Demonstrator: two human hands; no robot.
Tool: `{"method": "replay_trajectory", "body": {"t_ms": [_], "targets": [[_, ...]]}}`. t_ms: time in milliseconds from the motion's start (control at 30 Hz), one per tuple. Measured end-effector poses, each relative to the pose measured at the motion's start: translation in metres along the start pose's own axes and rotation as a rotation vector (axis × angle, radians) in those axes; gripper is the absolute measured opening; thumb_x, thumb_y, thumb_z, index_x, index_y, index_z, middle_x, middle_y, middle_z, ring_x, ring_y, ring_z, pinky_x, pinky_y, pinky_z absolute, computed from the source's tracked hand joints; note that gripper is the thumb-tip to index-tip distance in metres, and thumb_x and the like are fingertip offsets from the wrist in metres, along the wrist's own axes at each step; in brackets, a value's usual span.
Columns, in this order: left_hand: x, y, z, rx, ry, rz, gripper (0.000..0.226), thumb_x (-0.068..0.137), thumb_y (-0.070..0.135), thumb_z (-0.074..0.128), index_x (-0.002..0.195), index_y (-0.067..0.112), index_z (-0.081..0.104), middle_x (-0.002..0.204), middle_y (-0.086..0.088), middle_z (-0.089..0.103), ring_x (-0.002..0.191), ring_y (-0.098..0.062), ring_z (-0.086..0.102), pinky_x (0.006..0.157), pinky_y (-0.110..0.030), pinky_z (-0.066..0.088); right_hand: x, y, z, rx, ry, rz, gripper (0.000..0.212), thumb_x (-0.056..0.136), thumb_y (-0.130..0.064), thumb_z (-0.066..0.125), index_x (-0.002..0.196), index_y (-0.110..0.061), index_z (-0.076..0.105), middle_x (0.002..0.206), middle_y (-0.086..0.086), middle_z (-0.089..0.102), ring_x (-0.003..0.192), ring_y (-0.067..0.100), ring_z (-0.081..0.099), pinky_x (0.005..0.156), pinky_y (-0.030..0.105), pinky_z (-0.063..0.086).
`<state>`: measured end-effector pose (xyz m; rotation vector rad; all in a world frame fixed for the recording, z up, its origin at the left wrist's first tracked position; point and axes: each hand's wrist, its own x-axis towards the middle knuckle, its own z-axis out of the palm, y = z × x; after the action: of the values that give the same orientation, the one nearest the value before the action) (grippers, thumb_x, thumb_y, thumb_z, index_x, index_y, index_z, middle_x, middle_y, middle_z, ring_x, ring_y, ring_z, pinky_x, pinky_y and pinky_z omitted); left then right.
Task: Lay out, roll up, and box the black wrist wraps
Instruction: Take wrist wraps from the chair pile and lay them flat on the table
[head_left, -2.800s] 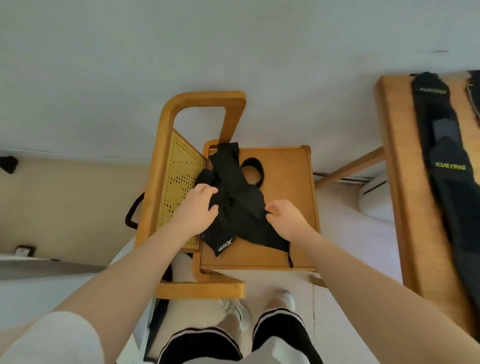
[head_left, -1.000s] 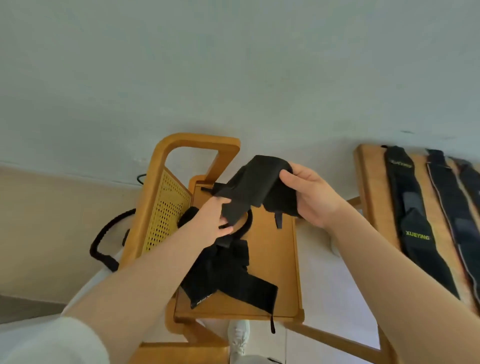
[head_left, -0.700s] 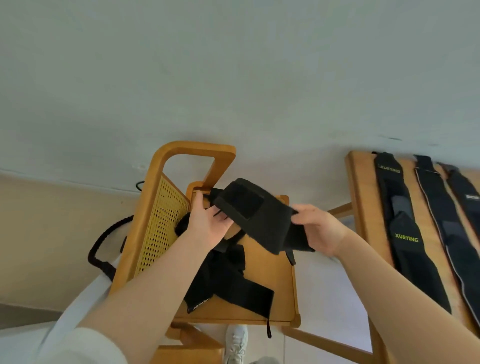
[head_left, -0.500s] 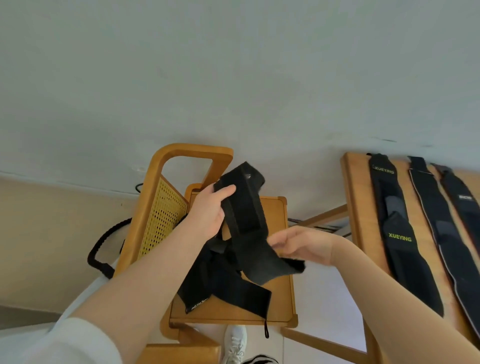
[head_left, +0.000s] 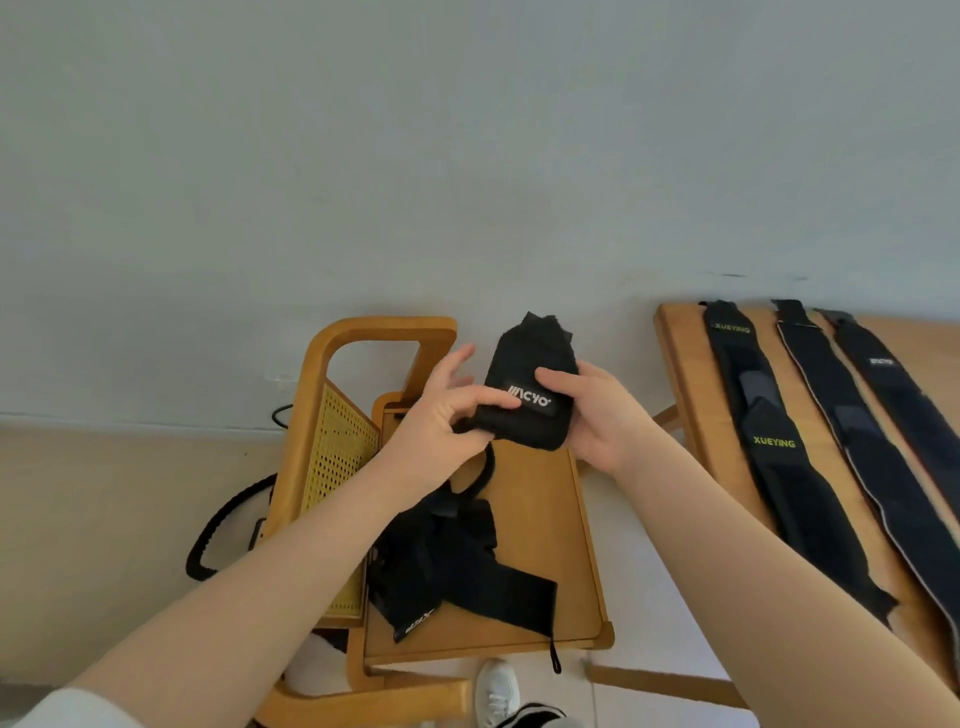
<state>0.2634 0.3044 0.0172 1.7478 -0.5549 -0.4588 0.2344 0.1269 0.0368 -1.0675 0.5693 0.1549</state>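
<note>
Wrist wraps lie heaped on the wooden tray-top chair, above which my left hand pinches and my right hand grips one folded wrap, while three more wraps lie flat on the table.

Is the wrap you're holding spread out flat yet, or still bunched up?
Bunched up. The wrap sits as a short, thick bundle between the left hand and right hand, above the chair, logo facing up.

One head-worn wide-angle view looks steeply down, close over the hands.
</note>
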Motion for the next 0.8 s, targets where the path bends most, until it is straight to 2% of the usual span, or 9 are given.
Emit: {"method": "replay_trajectory", "body": {"t_ms": [67, 133, 200, 267, 400, 500, 567, 700, 800], "targets": [[-0.005, 0.001, -0.003, -0.164, -0.041, -0.117, 0.066, 0.087, 0.002, 0.062, 0.133, 0.043, 0.038, 0.141, 0.019, 0.032, 0.120, -0.003, 0.050, 0.100, -0.029, 0.046, -0.009, 0.000, -0.001, 0.092, -0.004, -0.060, 0.027, 0.093, -0.002, 0.052, 0.118, -0.011, 0.056, 0.116, 0.013, 0.066, 0.104, 0.029, 0.065, 0.087, 0.044, 0.055], [-0.008, 0.000, -0.005, -0.304, -0.072, -0.239, 0.072, 0.091, 0.011, 0.061, 0.142, 0.042, 0.021, 0.129, 0.018, 0.048, 0.106, -0.004, 0.061, 0.087, -0.023, 0.052, -0.021, 0.003, -0.004, 0.036, 0.000, -0.098, 0.030, 0.093, -0.002, 0.051, 0.122, -0.009, 0.055, 0.118, 0.013, 0.066, 0.106, 0.030, 0.065, 0.091, 0.046, 0.052], [-0.008, 0.002, -0.005, -0.297, -0.141, -0.300, 0.056, 0.093, 0.014, 0.059, 0.139, 0.029, 0.033, 0.115, 0.011, 0.063, 0.099, -0.008, 0.066, 0.080, -0.022, 0.055, -0.034, 0.009, -0.008, 0.000, 0.006, -0.126, 0.031, 0.093, -0.001, 0.051, 0.123, -0.007, 0.055, 0.117, 0.014, 0.066, 0.105, 0.030, 0.065, 0.091, 0.045, 0.053], [-0.010, 0.007, 0.002, -0.177, -0.236, -0.275, 0.043, 0.093, 0.013, 0.057, 0.133, 0.021, 0.044, 0.108, 0.004, 0.069, 0.095, -0.010, 0.068, 0.077, -0.023, 0.056, -0.048, 0.014, -0.011, -0.027, 0.033, -0.161, 0.029, 0.092, -0.001, 0.051, 0.121, -0.007, 0.057, 0.114, 0.014, 0.068, 0.101, 0.028, 0.067, 0.086, 0.041, 0.056], [-0.014, 0.023, 0.033, -0.139, -0.390, -0.178, 0.035, 0.093, 0.009, 0.055, 0.121, 0.028, 0.048, 0.101, 0.004, 0.071, 0.089, -0.012, 0.070, 0.068, -0.022, 0.056, -0.078, 0.022, -0.030, -0.049, 0.170, -0.233, 0.022, 0.095, -0.007, 0.051, 0.114, -0.013, 0.061, 0.107, 0.010, 0.071, 0.094, 0.025, 0.070, 0.074, 0.037, 0.059], [-0.016, 0.035, 0.061, -0.097, -0.475, -0.128, 0.035, 0.093, 0.010, 0.055, 0.120, 0.032, 0.047, 0.098, 0.009, 0.071, 0.085, -0.010, 0.070, 0.068, -0.023, 0.057, -0.105, 0.030, -0.054, -0.048, 0.254, -0.259, 0.024, 0.098, -0.012, 0.048, 0.117, -0.019, 0.060, 0.105, 0.002, 0.072, 0.095, 0.019, 0.070, 0.073, 0.033, 0.058], [-0.021, 0.042, 0.081, -0.066, -0.524, -0.093, 0.037, 0.094, 0.011, 0.054, 0.118, 0.038, 0.046, 0.098, 0.010, 0.071, 0.085, -0.010, 0.070, 0.069, -0.025, 0.058, -0.124, 0.036, -0.071, -0.076, 0.293, -0.274, 0.027, 0.099, -0.012, 0.045, 0.121, -0.021, 0.057, 0.106, -0.001, 0.071, 0.099, 0.017, 0.068, 0.077, 0.031, 0.057], [-0.035, 0.059, 0.125, -0.017, -0.607, -0.013, 0.040, 0.096, 0.012, 0.051, 0.119, 0.043, 0.042, 0.101, 0.006, 0.069, 0.082, -0.011, 0.070, 0.062, -0.022, 0.057, -0.165, 0.039, -0.108, -0.083, 0.353, -0.283, 0.030, 0.098, -0.007, 0.045, 0.122, -0.019, 0.058, 0.115, 0.002, 0.067, 0.109, 0.022, 0.063, 0.094, 0.041, 0.051], [-0.048, 0.080, 0.162, 0.023, -0.636, 0.018, 0.028, 0.098, 0.017, 0.047, 0.117, 0.039, 0.044, 0.092, 0.010, 0.069, 0.081, -0.011, 0.070, 0.065, -0.027, 0.059, -0.197, 0.040, -0.134, -0.051, 0.375, -0.285, 0.026, 0.095, -0.010, 0.051, 0.117, -0.022, 0.060, 0.110, 0.003, 0.069, 0.104, 0.023, 0.065, 0.089, 0.040, 0.054]]}}
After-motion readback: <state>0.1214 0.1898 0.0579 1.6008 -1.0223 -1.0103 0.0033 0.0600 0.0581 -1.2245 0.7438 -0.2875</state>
